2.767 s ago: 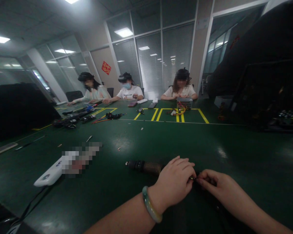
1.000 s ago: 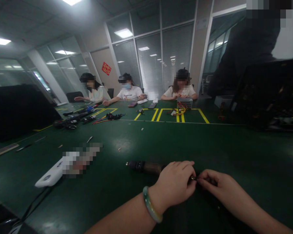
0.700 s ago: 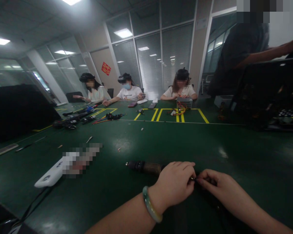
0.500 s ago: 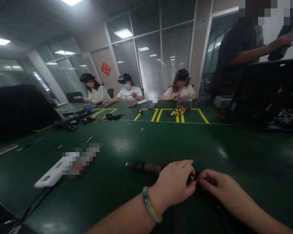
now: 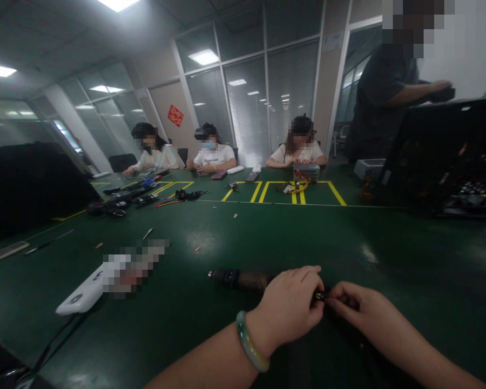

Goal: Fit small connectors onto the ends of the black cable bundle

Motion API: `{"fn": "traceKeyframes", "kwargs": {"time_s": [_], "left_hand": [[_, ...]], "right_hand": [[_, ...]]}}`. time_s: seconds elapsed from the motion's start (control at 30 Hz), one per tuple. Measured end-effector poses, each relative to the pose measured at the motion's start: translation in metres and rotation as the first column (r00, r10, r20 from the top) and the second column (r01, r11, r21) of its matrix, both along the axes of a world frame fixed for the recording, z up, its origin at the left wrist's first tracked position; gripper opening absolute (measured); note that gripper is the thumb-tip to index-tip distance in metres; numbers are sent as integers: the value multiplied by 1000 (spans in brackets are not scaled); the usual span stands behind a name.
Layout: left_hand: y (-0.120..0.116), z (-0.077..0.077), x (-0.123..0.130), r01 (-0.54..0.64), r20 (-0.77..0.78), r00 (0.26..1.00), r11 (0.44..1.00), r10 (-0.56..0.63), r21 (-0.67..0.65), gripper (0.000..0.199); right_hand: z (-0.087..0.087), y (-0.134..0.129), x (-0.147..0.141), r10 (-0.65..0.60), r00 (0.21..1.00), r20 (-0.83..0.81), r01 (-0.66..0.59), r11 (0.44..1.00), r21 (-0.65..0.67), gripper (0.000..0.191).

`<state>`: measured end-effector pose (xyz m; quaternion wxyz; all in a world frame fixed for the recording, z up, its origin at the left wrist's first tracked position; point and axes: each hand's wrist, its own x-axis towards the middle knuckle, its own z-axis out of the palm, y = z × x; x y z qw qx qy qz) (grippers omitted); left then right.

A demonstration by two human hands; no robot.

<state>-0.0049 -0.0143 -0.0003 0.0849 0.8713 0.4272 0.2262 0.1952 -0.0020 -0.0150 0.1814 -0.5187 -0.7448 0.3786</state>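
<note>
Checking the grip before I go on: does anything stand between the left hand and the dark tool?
Nothing visible does: the left hand lies directly over the dark tool, with the right hand just beside it. Whatever is under the left hand is hidden.

Left hand (image 5: 289,305) arches; right fingers (image 5: 348,309) pinch.

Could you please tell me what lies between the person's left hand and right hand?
In the head view, a small, shiny piece shows in the gap between the left hand and the right hand, too small to identify.
</note>
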Motion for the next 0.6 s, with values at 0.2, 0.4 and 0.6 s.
{"fn": "traceKeyframes", "kwargs": {"time_s": [0.2,0.4,0.6], "left_hand": [[1,1,0,40,-25,999,999,-40,5,7],[1,-1,0,38,5,999,999,-38,4,11],[0,-1,0,8,-3,1000,1000,-8,3,13]], "right_hand": [[2,-3,-2,-17,1000,-2,17,1000,25,22],[0,-1,-2,-9,1000,12,9,1000,14,22],[-6,2,-2,-12,1000,-6,13,999,52,21]]}}
